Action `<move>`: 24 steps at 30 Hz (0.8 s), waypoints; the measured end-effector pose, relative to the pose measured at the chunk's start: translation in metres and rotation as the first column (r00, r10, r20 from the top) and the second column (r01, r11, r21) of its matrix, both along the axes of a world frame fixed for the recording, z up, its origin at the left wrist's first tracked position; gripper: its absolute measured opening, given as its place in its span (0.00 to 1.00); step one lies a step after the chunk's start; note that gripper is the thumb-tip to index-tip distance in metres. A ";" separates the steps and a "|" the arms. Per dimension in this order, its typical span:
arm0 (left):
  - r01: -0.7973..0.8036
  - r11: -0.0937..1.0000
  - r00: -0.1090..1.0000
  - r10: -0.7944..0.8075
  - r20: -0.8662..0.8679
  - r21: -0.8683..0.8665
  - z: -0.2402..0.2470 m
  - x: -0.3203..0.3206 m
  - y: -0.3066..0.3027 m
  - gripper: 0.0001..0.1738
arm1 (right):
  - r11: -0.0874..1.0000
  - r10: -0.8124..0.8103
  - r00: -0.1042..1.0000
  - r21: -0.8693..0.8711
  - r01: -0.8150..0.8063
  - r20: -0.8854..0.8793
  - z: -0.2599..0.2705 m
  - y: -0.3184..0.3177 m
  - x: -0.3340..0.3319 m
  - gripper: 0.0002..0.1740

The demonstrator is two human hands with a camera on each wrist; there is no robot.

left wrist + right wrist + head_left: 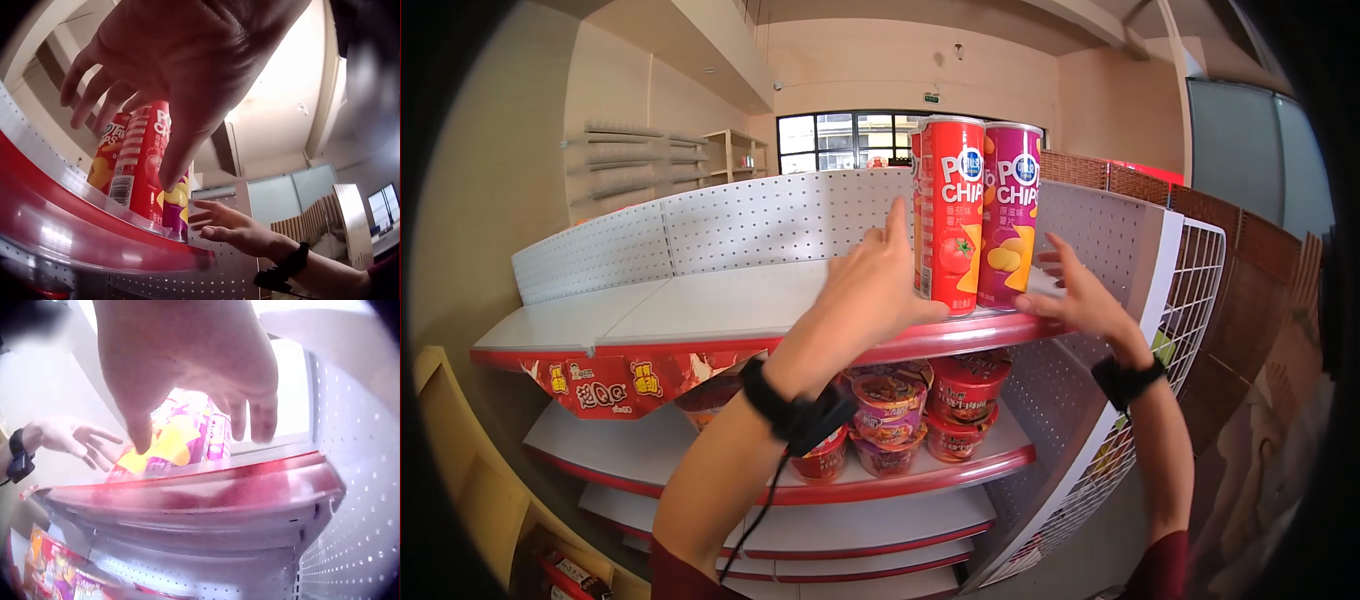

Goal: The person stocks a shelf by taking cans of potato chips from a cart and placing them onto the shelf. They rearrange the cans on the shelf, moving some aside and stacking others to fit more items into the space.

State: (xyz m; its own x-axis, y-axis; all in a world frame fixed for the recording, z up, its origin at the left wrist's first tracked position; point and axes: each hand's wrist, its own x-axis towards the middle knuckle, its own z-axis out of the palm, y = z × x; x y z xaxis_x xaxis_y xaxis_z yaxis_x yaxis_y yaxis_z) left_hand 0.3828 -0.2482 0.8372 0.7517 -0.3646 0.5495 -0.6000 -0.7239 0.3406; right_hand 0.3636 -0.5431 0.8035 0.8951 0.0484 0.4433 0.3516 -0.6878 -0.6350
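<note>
A red tomato-flavour potato chip can [956, 220] and a purple potato chip can [1012, 215] stand upright side by side at the front of the top shelf. Behind the red one, another red can [107, 155] shows in the left wrist view. My left hand [875, 285] is beside the red can, fingers extended and thumb reaching across near its base. On the other side my right hand [1085, 297] is spread next to the purple can, its thumb close to the can's lower edge. Neither hand is curled round a can.
The white top shelf [730, 295] has a red front edge and a perforated back panel [770, 220]. Below sit several instant noodle tubs [885, 400]. A red promotional sign [615, 388] hangs at the left. A white wire grid [1195, 270] flanks the shelf's right end.
</note>
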 end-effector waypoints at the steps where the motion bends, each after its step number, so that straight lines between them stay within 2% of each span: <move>1: 0.039 0.998 0.994 -0.044 0.103 0.047 0.000 -0.014 0.014 0.52 | 0.972 -0.118 0.932 -0.151 0.179 0.343 -0.017 0.002 -0.013 0.56; 2: 0.073 0.992 0.975 -0.092 0.204 0.098 -0.003 -0.023 0.026 0.52 | 0.893 -0.155 0.738 -0.226 0.388 0.657 -0.035 0.004 -0.025 0.52; 4: 0.075 0.994 0.962 -0.092 0.258 0.077 -0.021 -0.032 0.042 0.50 | 0.946 -0.182 0.664 -0.055 0.318 0.725 -0.078 0.012 -0.049 0.44; 6: 0.075 0.996 0.944 -0.088 0.318 0.053 -0.037 -0.041 0.055 0.49 | 0.965 -0.261 0.716 0.159 0.208 0.648 -0.142 0.016 -0.062 0.40; 8: 0.021 0.999 0.875 -0.038 0.483 0.042 -0.049 -0.047 0.064 0.44 | 0.944 -0.331 0.781 0.191 0.270 0.529 -0.199 0.027 -0.058 0.44; 9: 0.015 0.999 0.878 -0.028 0.478 0.031 -0.050 -0.048 0.065 0.40 | 0.937 -0.349 0.815 0.158 0.312 0.462 -0.219 0.036 -0.052 0.49; 10: 0.022 0.999 0.879 -0.035 0.476 0.034 -0.052 -0.045 0.065 0.40 | 0.929 -0.370 0.843 0.122 0.350 0.391 -0.236 0.044 -0.046 0.55; 11: -0.010 0.998 0.879 -0.020 0.476 0.059 -0.055 -0.039 0.066 0.38 | 0.926 -0.376 0.841 0.125 0.356 0.388 -0.252 0.048 -0.038 0.55; 12: -0.043 0.996 0.878 -0.002 0.479 0.084 -0.058 -0.032 0.066 0.35 | 0.928 -0.372 0.873 0.122 0.351 0.315 -0.266 0.051 -0.028 0.62; 13: -0.042 0.995 0.877 -0.005 0.480 0.086 -0.064 -0.024 0.067 0.35 | 0.931 -0.363 0.900 0.120 0.344 0.241 -0.275 0.053 -0.019 0.69; 14: 0.001 0.997 0.886 -0.038 0.463 0.080 -0.070 -0.016 0.068 0.33 | 0.931 -0.364 0.899 0.124 0.344 0.244 -0.280 0.055 -0.012 0.69; 16: 0.041 0.996 0.891 -0.072 0.449 0.079 -0.079 -0.002 0.068 0.31 | 0.944 -0.291 0.952 0.191 0.270 0.091 -0.284 0.058 0.000 0.77; 19: -0.026 0.998 0.859 -0.007 0.512 0.057 -0.085 0.004 0.067 0.28 | 0.943 -0.278 0.959 0.209 0.259 0.064 -0.285 0.060 0.011 0.79; 24: -0.041 0.997 0.824 0.001 0.567 0.058 -0.088 0.005 0.063 0.26 | 0.943 -0.253 0.966 0.237 0.235 0.045 -0.298 0.062 0.026 0.80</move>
